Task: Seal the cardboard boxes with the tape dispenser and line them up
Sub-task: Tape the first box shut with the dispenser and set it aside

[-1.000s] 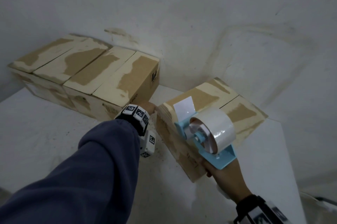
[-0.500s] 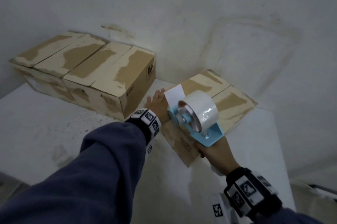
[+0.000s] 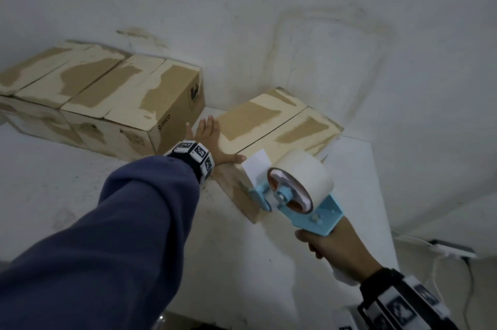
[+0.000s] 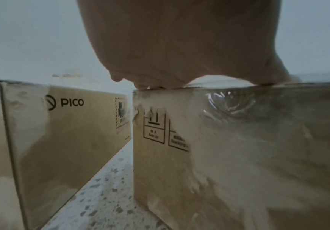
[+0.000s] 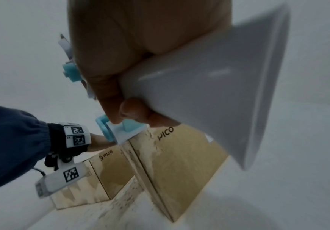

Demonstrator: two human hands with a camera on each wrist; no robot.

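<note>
While the flat left hand (image 3: pixel 212 141) presses on the brown cardboard box (image 3: pixel 271 125), the right hand (image 3: pixel 333 246) grips the blue plastic tape dispenser (image 3: pixel 293 195). Its round tape roll (image 3: pixel 306 171) is smooth and pale.

A worn tan cardboard box (image 3: pixel 271 125) lies closed at the table's 1 o'clock, its top seam untaped and angled toward 2 o'clock. Two similar boxes (image 3: pixel 102 93) sit side by side at 10 o'clock against the wall. A light-blue tape dispenser (image 3: pixel 298 192) with a white roll hovers at the near box's 5 o'clock corner.
</note>
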